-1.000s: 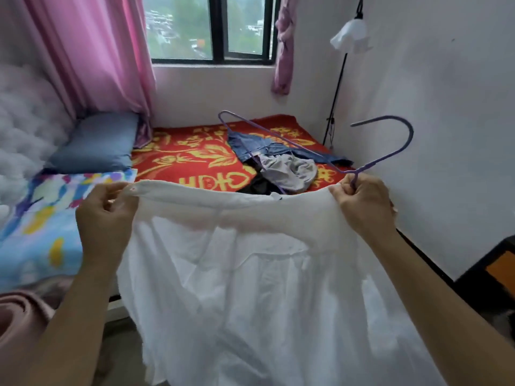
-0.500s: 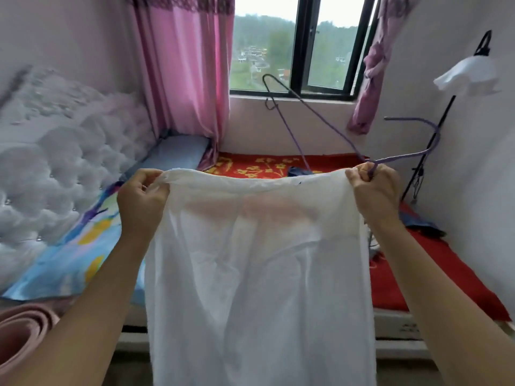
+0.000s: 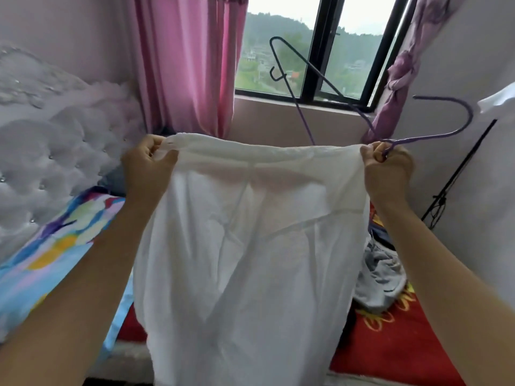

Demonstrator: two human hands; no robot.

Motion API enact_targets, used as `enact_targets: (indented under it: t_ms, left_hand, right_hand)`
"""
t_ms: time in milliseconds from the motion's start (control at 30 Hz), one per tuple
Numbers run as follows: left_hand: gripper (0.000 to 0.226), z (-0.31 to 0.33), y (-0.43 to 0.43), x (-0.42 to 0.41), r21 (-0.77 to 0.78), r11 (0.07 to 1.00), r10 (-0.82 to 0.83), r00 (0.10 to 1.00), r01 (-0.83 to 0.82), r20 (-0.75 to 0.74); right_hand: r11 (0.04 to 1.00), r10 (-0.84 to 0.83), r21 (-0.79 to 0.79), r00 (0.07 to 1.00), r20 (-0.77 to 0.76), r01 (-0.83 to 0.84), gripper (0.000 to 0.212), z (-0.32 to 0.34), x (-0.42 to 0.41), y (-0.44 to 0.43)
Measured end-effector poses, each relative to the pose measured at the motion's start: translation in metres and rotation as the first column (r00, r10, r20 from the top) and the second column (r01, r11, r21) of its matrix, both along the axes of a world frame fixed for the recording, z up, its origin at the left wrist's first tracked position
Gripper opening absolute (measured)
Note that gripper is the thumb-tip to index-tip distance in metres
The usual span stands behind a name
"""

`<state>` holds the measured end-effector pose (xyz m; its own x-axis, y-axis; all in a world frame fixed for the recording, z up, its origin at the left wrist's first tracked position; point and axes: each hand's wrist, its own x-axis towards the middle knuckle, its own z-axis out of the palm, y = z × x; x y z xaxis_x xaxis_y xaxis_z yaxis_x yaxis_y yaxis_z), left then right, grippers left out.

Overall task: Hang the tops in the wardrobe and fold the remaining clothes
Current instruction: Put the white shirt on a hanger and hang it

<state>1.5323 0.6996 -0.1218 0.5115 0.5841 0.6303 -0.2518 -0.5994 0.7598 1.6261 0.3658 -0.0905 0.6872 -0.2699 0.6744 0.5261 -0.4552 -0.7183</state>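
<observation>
Bed (image 3: 390, 355) behind, hands (image 3: 147, 165) (image 3: 387, 169) holding white garment (image 3: 250, 246), hanger (image 3: 429, 136)

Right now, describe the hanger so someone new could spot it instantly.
Start at the window; a white garment is held up before it. The right hand, at the garment's top corner, also grips the hanger. It is the only thin purple wire shape.

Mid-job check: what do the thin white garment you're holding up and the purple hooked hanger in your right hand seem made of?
The thin white garment looks like light woven cloth, perhaps cotton or a blend, matte: a pinkish tint shows through and it creases softly. The purple hooked hanger looks like slim bent wire, likely metal under a purple coating: it holds its hook shape.
</observation>
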Motion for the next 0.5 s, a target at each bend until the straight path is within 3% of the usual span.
enact_targets:
  t_ms: [133, 267, 367, 500]
  left_hand:
    - [0.008, 0.002, 0.012, 0.067, -0.008, 0.992, -0.123, 0.992, 0.123, -0.026]
    - [0.011, -0.017, 0.023, 0.125, -0.104, 0.967, -0.253, 0.929, 0.233, -0.271]
    - [0.019, -0.048, 0.022, 0.144, -0.228, 0.95, -0.295, 0.844, 0.211, -0.447]
    - [0.026, -0.093, 0.019, 0.159, -0.284, 0.945, -0.311, 0.706, 0.161, -0.636]
  right_hand:
    - [0.985, -0.117, -0.125, 0.993, -0.006, 0.115, 0.045, -0.005, 0.062, 0.011]
    - [0.963, -0.16, -0.245, 0.969, -0.187, 0.112, 0.04, -0.034, 0.117, 0.012]
    - [0.973, -0.103, -0.23, 0.884, -0.456, -0.005, 0.042, -0.072, 0.135, 0.008]
    - [0.949, 0.069, -0.194, 0.762, -0.644, -0.249, 0.044, -0.111, 0.143, 0.008]
